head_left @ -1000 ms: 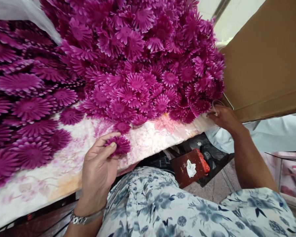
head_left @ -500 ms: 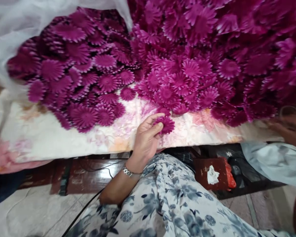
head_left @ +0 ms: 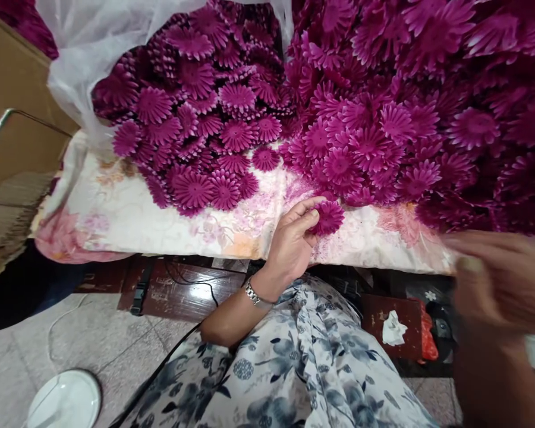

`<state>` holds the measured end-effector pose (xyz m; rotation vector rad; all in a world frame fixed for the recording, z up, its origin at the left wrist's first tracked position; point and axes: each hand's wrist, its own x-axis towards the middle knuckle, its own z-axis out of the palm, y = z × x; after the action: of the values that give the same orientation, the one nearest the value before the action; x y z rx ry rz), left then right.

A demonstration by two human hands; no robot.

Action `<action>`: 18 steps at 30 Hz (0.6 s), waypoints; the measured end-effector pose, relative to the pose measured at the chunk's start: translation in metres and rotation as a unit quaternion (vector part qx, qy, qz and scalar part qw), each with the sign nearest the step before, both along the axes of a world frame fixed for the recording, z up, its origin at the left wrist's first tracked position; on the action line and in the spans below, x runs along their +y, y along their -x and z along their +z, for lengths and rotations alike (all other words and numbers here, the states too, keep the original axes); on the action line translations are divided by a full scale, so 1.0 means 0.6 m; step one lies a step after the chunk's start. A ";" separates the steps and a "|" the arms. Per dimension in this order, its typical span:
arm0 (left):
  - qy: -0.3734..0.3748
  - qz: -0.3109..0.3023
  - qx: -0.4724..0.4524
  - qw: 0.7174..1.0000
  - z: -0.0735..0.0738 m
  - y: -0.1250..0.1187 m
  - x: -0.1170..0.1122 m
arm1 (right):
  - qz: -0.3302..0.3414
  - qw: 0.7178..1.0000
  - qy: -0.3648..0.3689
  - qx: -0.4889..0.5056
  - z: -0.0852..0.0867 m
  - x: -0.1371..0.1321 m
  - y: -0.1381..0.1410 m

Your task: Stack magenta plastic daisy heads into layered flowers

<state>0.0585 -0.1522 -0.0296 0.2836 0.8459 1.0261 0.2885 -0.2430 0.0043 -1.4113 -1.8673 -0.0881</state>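
My left hand (head_left: 292, 241) pinches a small stack of magenta fabric flowers (head_left: 327, 217) at the front edge of a floral cloth (head_left: 129, 220). A big heap of the same magenta flowers (head_left: 383, 113) covers the cloth behind it, and more spill from a clear plastic bag (head_left: 84, 53) at the back left. My right hand (head_left: 502, 279) is blurred at the right, close to the camera, in front of the cloth's edge; whether it holds anything cannot be made out.
A cardboard box (head_left: 9, 148) stands at the left. Under the cloth's edge sits a dark red box with a white tissue (head_left: 395, 330). A white round plate (head_left: 65, 398) and a cable lie on the tiled floor.
The view has swung left, bringing the cardboard box and plate into sight. My right hand has left the heap's right edge and come toward the camera. My left hand keeps its flowers.
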 end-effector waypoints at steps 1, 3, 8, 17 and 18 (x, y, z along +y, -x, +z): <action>0.005 -0.005 0.000 1.000 0.002 -0.001 -0.001 | 0.053 0.999 -0.011 -0.001 -0.016 0.031 0.039; 0.011 -0.013 -0.003 1.000 0.004 -0.004 -0.004 | 0.161 0.986 -0.020 -0.021 -0.043 0.078 0.110; -0.023 0.051 -0.011 0.998 0.000 0.000 -0.006 | 0.153 0.982 -0.024 -0.112 -0.087 0.107 0.189; -0.079 -0.028 0.038 0.996 -0.004 0.029 -0.014 | 0.066 0.994 0.018 0.080 -0.070 0.109 0.179; -0.092 -0.017 0.050 0.994 -0.003 0.032 -0.013 | 0.069 0.987 0.054 0.138 -0.062 0.108 0.179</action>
<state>0.0391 -0.1602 -0.0316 0.5090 0.8350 1.0664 0.1811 -0.1785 -0.0327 -1.2875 -1.7528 0.2692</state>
